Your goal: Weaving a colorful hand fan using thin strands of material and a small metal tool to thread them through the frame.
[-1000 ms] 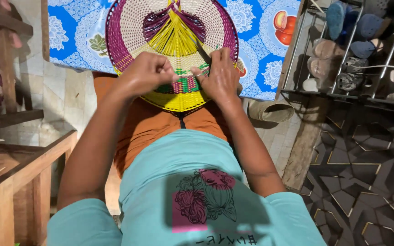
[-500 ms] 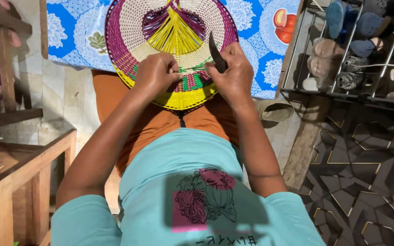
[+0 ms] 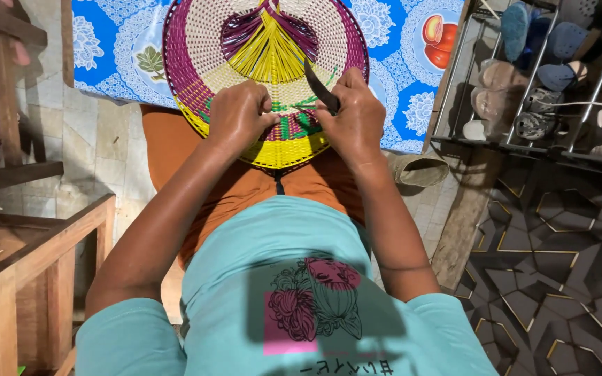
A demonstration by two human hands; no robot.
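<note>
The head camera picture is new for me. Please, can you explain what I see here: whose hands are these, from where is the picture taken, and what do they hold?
The picture comes from a camera worn on a person's head, looking down, so you see that person's own arms, turquoise shirt and orange lap. There is no machine, only two bare hands. Both work on a round woven fan, made of cream, purple, yellow and green strips, which rests on the lap and lies over a blue flowered cloth. The left hand pinches the weave near the green part. The right hand holds a dark blade pointing up over the fan. A shoe rack stands to the right and wooden furniture to the left.
</note>
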